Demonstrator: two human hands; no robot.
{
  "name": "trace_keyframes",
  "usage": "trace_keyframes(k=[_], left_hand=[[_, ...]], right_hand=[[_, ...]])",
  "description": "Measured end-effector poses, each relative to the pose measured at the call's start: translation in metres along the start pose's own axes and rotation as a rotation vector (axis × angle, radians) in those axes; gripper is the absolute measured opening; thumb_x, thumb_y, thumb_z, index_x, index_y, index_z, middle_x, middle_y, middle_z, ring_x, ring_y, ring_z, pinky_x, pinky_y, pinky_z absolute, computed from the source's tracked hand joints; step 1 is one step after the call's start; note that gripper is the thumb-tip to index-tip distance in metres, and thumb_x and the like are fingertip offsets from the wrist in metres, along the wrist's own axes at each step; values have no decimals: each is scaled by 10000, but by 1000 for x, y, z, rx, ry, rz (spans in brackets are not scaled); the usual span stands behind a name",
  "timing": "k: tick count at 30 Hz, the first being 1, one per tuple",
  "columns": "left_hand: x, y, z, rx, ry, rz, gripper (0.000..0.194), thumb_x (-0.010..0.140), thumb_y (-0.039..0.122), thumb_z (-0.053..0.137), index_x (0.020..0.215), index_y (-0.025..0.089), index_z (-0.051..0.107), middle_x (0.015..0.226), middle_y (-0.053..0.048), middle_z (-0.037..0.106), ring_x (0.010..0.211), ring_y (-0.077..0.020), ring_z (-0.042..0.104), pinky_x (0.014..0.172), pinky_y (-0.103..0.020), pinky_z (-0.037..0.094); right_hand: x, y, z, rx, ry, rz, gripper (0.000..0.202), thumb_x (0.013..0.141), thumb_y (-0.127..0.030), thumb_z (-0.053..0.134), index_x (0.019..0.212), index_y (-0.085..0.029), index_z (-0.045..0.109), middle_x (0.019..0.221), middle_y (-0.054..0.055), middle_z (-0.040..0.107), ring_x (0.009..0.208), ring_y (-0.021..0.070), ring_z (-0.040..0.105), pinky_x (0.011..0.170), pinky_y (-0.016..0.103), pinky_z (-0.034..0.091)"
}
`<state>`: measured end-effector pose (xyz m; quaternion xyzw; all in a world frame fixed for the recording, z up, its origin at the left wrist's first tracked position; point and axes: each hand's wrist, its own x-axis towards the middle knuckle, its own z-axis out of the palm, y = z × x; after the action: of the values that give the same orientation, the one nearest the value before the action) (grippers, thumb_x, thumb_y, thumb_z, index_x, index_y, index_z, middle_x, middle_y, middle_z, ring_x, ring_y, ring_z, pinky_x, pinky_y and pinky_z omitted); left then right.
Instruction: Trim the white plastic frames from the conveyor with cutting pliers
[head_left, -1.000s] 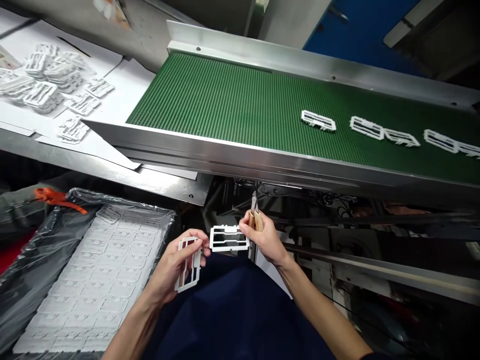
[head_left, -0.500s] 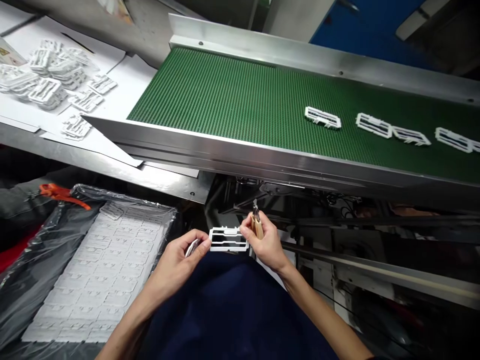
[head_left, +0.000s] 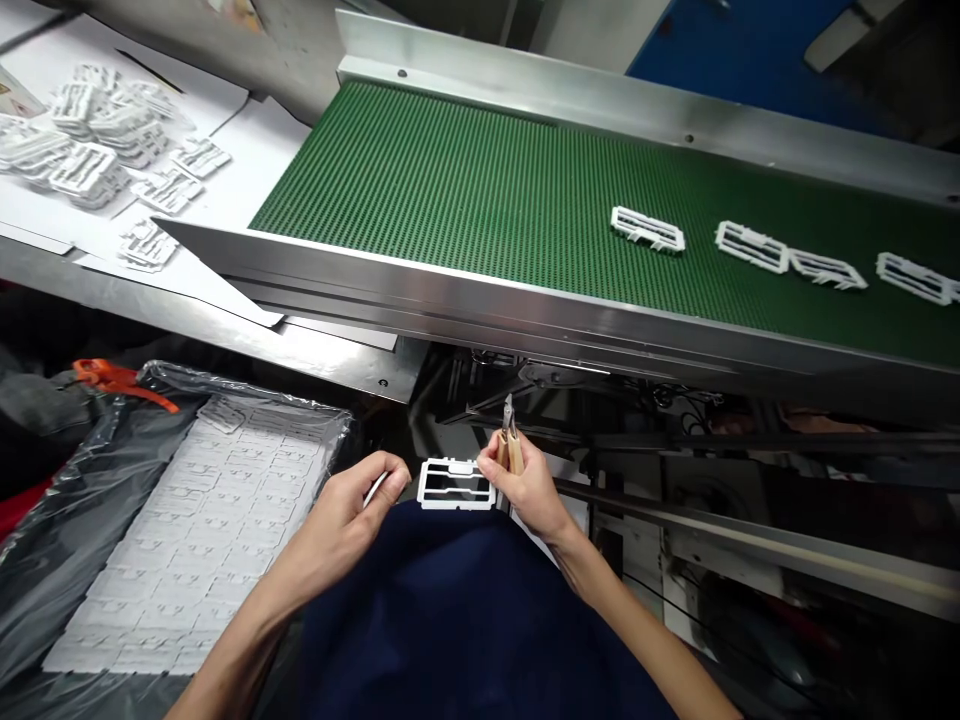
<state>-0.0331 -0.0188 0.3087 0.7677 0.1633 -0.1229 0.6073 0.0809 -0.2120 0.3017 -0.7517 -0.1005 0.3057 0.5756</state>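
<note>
A green ribbed conveyor belt point(head_left: 480, 190) in steel rails runs from eleven to three o'clock; a blue panel point(head_left: 720, 50) at one; a white paper-covered counter point(head_left: 247, 190) at ten.

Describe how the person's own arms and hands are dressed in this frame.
Both forearms are bare to the frame's bottom edge: no sleeves in view. The left hand and right hand wear no gloves, and no watch or rings are visible. A dark navy garment covers the lap.

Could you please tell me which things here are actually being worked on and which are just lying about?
In hand:
- left hand: white plastic frame seen edge-on
- right hand: flat white plastic frame, tan-handled metal nippers

Lying about:
- white frames on green conveyor belt
- loose white frame pile
- bag-lined tray of white frames
</note>
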Motion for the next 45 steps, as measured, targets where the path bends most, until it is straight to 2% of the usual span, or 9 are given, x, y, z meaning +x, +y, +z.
trace_keyframes(k=[6, 17, 22, 28, 33, 36, 38, 42, 45], left_hand=[[-6, -4, 5, -55, -83, -12, 236, 892, 412, 449, 962, 225, 574, 908, -2, 608, 829, -176, 536, 698, -259, 385], [-8, 10, -1, 268, -117, 18, 252, 920, 400, 365, 840, 221, 523, 793, 23, 554, 718, -154, 516, 649, -288, 352], [-11, 5, 0, 339, -94, 11, 218, 929, 388, 340, 866, 246, 492, 818, 33, 544, 718, -151, 510, 642, -295, 341], [-11, 3, 6, 400, -44, -18, 208, 925, 378, 335, 820, 239, 448, 732, 36, 514, 623, -153, 468, 586, -300, 315], [-10, -1, 2, 278, -21, 13, 228, 923, 387, 337, 812, 227, 455, 733, 32, 518, 630, -149, 479, 603, -293, 348], [-11, -4, -4, 125, -2, -1, 261, 921, 415, 350, 831, 219, 496, 757, 22, 542, 695, -157, 515, 633, -282, 383], [-13, -4, -5, 49, 20, 1, 235, 911, 418, 396, 919, 227, 532, 815, 18, 570, 758, -158, 539, 662, -270, 406], [-14, -1, 0, -11, 7, 161, 284, 893, 325, 496, 1172, 281, 517, 1029, 13, 597, 949, -149, 548, 831, -247, 412], [-13, 5, 6, -41, -49, 276, 217, 905, 261, 485, 1095, 275, 589, 1040, 11, 609, 957, -136, 557, 829, -225, 418]], right_hand=[[-2, 8, 2, -55, 31, -30, 191, 764, -294, 602, 776, -192, 441, 705, -29, 481, 615, 96, 417, 594, 237, 360], [-6, 6, 5, -212, 3, -66, 137, 785, -268, 566, 774, -185, 458, 706, -38, 484, 622, 90, 433, 602, 232, 369], [-8, 4, 7, -294, 37, -86, 128, 799, -275, 558, 778, -192, 462, 696, -49, 482, 614, 83, 437, 593, 221, 366], [-11, 3, 9, -325, 63, -94, 133, 804, -283, 558, 773, -195, 464, 671, -55, 471, 597, 79, 424, 585, 220, 356], [-7, 7, 9, -135, 2, -59, 166, 774, -267, 597, 764, -180, 457, 698, -38, 480, 617, 83, 421, 599, 230, 357], [-4, 15, 8, 98, -44, 51, 211, 732, -258, 650, 772, -172, 462, 676, -42, 460, 612, 75, 399, 578, 218, 330], [-3, 22, 8, 281, -73, 162, 251, 697, -246, 687, 793, -169, 468, 665, -46, 452, 606, 69, 400, 553, 203, 316], [-5, 33, 13, 585, -184, 389, 332, 633, -210, 743, 825, -165, 475, 645, -52, 458, 569, 60, 431, 521, 187, 341], [-7, 39, 19, 654, -269, 451, 357, 603, -219, 764, 818, -156, 486, 614, -57, 447, 521, 57, 429, 481, 188, 356]])
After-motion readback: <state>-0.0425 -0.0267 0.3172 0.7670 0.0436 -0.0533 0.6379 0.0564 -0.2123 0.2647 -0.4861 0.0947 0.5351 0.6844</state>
